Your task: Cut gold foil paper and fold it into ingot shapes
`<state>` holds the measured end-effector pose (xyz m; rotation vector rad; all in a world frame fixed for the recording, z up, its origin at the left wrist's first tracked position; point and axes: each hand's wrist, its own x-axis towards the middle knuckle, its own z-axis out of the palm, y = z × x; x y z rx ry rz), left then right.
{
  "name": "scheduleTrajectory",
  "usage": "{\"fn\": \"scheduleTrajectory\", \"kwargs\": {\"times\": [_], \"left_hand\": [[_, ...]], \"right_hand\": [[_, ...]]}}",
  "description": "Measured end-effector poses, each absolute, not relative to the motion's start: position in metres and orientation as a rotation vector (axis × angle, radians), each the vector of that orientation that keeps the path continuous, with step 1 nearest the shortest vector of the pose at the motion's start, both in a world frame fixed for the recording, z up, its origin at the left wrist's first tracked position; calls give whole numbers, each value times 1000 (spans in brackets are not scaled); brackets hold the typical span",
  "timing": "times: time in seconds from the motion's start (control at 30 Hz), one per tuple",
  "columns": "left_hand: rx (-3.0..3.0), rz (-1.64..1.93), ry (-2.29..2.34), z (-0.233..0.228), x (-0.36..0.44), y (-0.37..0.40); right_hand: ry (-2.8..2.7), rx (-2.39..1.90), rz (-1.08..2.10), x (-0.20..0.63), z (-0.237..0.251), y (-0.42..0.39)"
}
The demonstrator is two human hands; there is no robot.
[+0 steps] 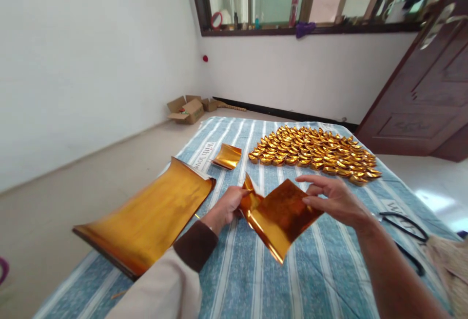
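Observation:
Between my two hands is gold foil paper (287, 211), curved and shiny, above the striped cloth. My left hand (231, 203) pinches its left part, where the foil is bent and folded; whether this is one sheet or several I cannot tell. My right hand (334, 197) holds the right edge between thumb and fingers, with the index finger stretched out above. To the left lies a large stack of gold foil sheets (153, 216) with curling ends. A smaller gold foil piece (228, 156) rests beyond my left hand.
Many folded gold foil ingots (314, 150) are massed at the far right of the cloth-covered surface (234, 270). Black-handled scissors (404, 224) lie at the right, beside a beige fabric (448, 265). An open cardboard box (186, 110) stands on the floor behind.

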<state>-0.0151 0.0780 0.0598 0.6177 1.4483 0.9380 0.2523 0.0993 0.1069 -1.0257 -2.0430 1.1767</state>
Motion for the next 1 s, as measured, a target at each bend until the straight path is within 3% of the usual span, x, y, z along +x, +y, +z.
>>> {"fn": "scheduleTrajectory", "kwargs": {"times": [0.2, 0.4, 0.67, 1.0], "left_hand": [[716, 863, 1381, 62, -19, 74], [741, 769, 1217, 64, -28, 65], [771, 679, 1243, 53, -34, 61], [778, 606, 1142, 63, -39, 61]], "right_hand": [[-2287, -968, 1059, 223, 119, 101], [-2409, -1056, 867, 191, 92, 127], [-2289, -1081, 932, 170, 47, 144], [-2061, -1129, 932, 154, 31, 137]]}}
